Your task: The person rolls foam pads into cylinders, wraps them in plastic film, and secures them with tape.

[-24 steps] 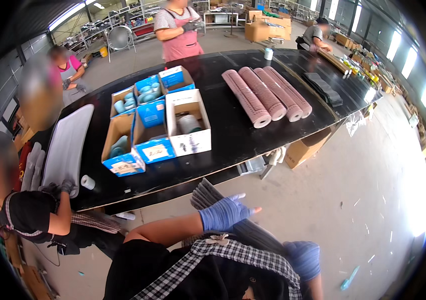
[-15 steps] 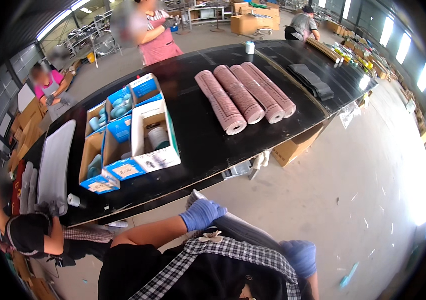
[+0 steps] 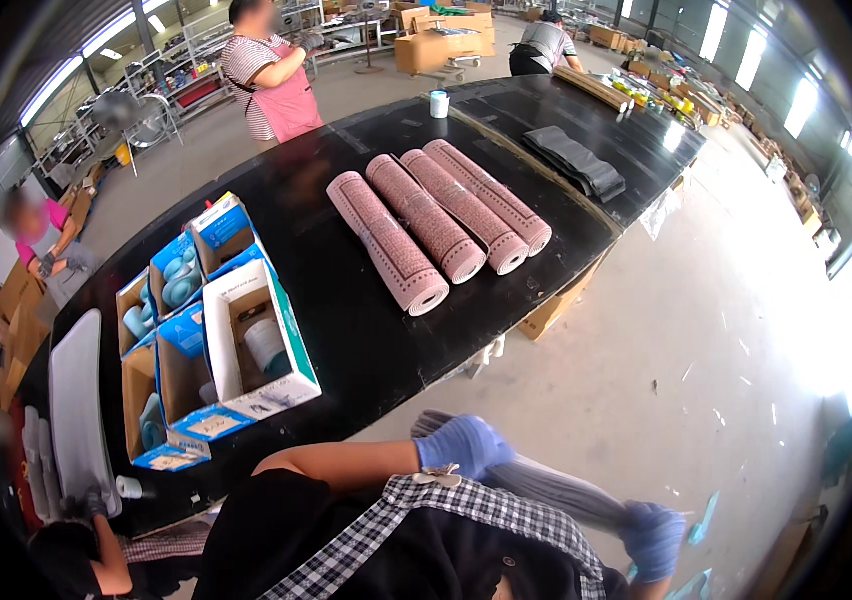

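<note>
A long grey bundle (image 3: 561,492), gathered lengthwise like thin sheets or strips, stretches in front of my chest, off the table's near edge. My left hand (image 3: 463,446), in a blue glove, is closed around it near one end, and a short grey tail sticks out past the fist. Lower and to the right, my gloved right hand (image 3: 654,540) grips the other end. What exactly the bundle is made of, I cannot tell.
Four-sided boxes (image 3: 264,335) with spools and blue-green items stand on the black table (image 3: 346,350). Several rolled pink mats (image 3: 396,245), a flat black stack (image 3: 576,160) and a small white pot (image 3: 439,104) lie beyond. Co-workers (image 3: 281,85) stand around; blue-green scraps (image 3: 703,518) litter the floor.
The view has swung to the right. My right hand has moved outward from my body, and more of the grey bundle shows between my hands. Both hands keep their grip.
</note>
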Action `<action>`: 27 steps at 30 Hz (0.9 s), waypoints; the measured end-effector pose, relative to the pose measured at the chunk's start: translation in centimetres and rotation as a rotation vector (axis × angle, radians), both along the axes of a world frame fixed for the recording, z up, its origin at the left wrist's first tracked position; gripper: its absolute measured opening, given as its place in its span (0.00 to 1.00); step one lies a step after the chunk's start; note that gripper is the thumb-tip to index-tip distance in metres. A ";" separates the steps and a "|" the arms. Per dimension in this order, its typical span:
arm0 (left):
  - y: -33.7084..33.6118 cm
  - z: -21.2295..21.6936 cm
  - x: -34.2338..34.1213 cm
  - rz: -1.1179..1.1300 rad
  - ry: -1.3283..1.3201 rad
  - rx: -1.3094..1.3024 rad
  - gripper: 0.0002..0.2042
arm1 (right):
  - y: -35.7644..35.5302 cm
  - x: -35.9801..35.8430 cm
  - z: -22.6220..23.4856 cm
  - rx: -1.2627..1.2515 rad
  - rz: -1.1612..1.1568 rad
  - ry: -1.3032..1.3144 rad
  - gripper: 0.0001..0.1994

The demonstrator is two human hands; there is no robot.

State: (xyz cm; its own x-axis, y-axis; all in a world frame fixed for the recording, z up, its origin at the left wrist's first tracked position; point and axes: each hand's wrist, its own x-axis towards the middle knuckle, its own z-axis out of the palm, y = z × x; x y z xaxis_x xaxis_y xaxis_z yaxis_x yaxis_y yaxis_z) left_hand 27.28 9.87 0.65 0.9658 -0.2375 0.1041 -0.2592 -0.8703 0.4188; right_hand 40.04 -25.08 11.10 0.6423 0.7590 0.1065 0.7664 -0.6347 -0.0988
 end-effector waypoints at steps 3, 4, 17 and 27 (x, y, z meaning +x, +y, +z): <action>1.4 3.5 1.9 -0.148 -0.039 -0.032 0.16 | 0.5 -0.6 2.5 -0.057 -0.144 0.030 0.13; 1.9 4.1 2.3 -0.185 -0.034 -0.029 0.16 | 1.1 -0.9 2.9 -0.061 -0.157 0.028 0.13; 5.9 2.7 2.6 -0.381 0.051 0.059 0.14 | 10.9 -5.3 -4.7 -0.229 0.097 0.151 0.12; 23.2 -1.3 5.4 0.683 -0.528 -0.908 0.31 | 12.6 -1.4 -3.9 -0.351 0.144 0.094 0.09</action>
State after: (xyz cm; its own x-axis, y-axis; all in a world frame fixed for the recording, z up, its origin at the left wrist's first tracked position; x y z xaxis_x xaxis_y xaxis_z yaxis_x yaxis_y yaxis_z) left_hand 32.72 33.09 -0.67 0.6534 0.6552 0.3792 -0.1882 -0.3447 0.9197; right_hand 38.59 -12.51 7.24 0.5212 0.8219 -0.2299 0.8481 -0.5290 0.0316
